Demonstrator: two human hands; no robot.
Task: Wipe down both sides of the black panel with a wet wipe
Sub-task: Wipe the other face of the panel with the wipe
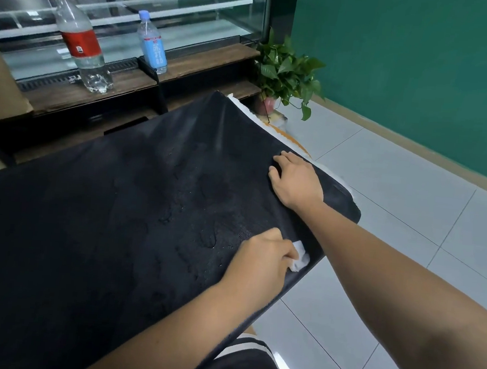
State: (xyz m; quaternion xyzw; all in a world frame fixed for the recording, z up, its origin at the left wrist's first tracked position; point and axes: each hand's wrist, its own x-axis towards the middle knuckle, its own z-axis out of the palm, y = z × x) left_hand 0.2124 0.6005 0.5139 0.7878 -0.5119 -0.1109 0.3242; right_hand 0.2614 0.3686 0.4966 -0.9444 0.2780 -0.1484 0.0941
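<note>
panel: the black panel (114,216) lies flat and fills most of the view; what carries it is hidden, and its right end overhangs the tiled floor (398,199).
surface: matte and grainy, with water beads and damp smears across its middle; a white layer shows along its far right edge.
left hand: the left hand (261,260) is clenched around a bunched white wet wipe (300,259) and presses it onto the panel's near right edge.
right hand: the right hand (296,183) rests on top of the panel by its far right corner with fingers bent, grasping nothing.
stage: the top face is being wiped; the underside looks not yet done.
handling: the panel is probably light and fairly stiff but wide, so awkward to turn; the wet face may be slippery.
where to hold: likely best taken by two opposite edges, fingers under the rim, not by the damp middle.
nearby: a potted plant (285,72) stands past the far right corner.
</note>
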